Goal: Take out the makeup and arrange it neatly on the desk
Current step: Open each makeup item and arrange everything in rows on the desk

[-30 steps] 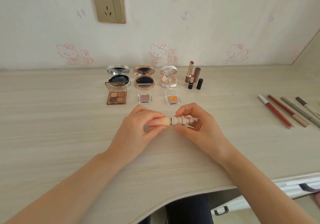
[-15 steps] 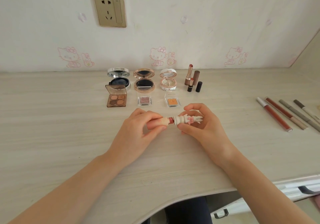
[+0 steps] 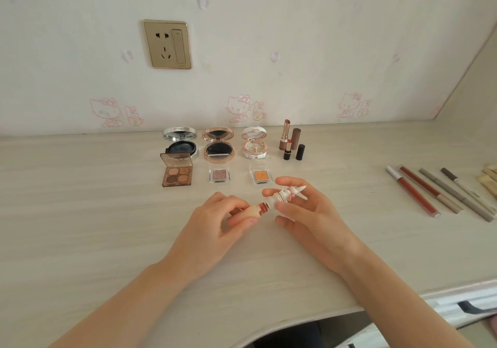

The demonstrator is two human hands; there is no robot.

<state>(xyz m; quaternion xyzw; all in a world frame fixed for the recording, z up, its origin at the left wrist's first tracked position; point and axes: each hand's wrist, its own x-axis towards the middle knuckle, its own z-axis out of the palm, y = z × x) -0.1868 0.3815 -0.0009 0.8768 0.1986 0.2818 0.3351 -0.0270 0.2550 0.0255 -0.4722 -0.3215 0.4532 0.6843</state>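
My left hand (image 3: 212,229) grips the peach tube of a small lip gloss (image 3: 254,211) above the desk's middle. My right hand (image 3: 309,213) pinches its white figurine-shaped cap (image 3: 282,198), which is drawn a little off the tube so the red neck shows. Behind, three open compacts stand in a row: silver (image 3: 179,143), rose-gold (image 3: 218,144), white (image 3: 254,143). In front of them lie a brown four-pan eyeshadow palette (image 3: 176,172), a small glitter pan (image 3: 219,175) and an orange pan (image 3: 261,176). Two open lipsticks with their caps (image 3: 291,143) stand to the right.
Several lip glosses and pencils (image 3: 435,194) lie side by side at the right of the pale wooden desk (image 3: 80,213). A tan object (image 3: 489,179) shows at the right edge. The wall with a gold socket (image 3: 167,44) closes the back. A drawer handle (image 3: 469,307) sits below the front edge.
The cap has been pulled away from the tube, so a red neck now shows between them. My right hand has risen slightly with the cap. The view has tilted upward.
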